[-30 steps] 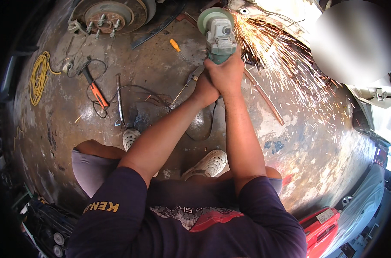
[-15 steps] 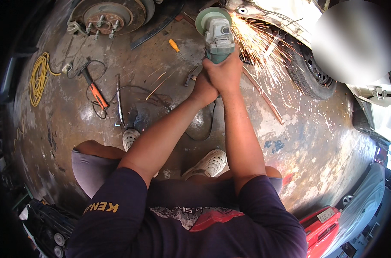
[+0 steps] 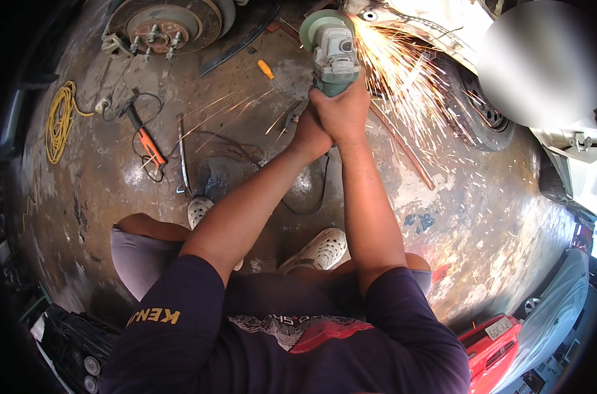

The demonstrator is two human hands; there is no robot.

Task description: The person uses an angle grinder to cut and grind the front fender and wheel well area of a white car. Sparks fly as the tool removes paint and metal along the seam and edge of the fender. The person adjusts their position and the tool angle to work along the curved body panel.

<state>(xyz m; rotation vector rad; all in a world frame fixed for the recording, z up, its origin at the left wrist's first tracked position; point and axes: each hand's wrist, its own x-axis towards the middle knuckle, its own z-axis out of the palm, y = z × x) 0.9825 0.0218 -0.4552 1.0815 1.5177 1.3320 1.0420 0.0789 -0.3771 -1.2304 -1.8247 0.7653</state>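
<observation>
Both my hands are closed round the body of an angle grinder [image 3: 336, 59], held out at arm's length near the top of the view. My right hand [image 3: 346, 108] wraps its green-blue grip from the right. Beneath and to the left, my left hand [image 3: 313, 134] is clasped against it, its fingers partly hidden. The grinder's pale green disc [image 3: 310, 30] meets the edge of a white car body panel [image 3: 424, 21]. A thick fan of sparks [image 3: 403, 79] sprays rightward and down from that contact. The power cord [image 3: 326, 177] hangs below my wrists.
A wheel hub with brake disc [image 3: 163, 29] is at the upper left, a tyre [image 3: 476, 108] at the right. On the floor lie a yellow cord coil [image 3: 60, 125], an orange-handled tool [image 3: 150, 146], a screwdriver [image 3: 265, 69], a pry bar [image 3: 183, 154] and a long metal strip [image 3: 403, 146].
The spark spray has grown denser and spreads wider to the right, with more streaks flying left over the floor. My hands and the grinder have barely shifted.
</observation>
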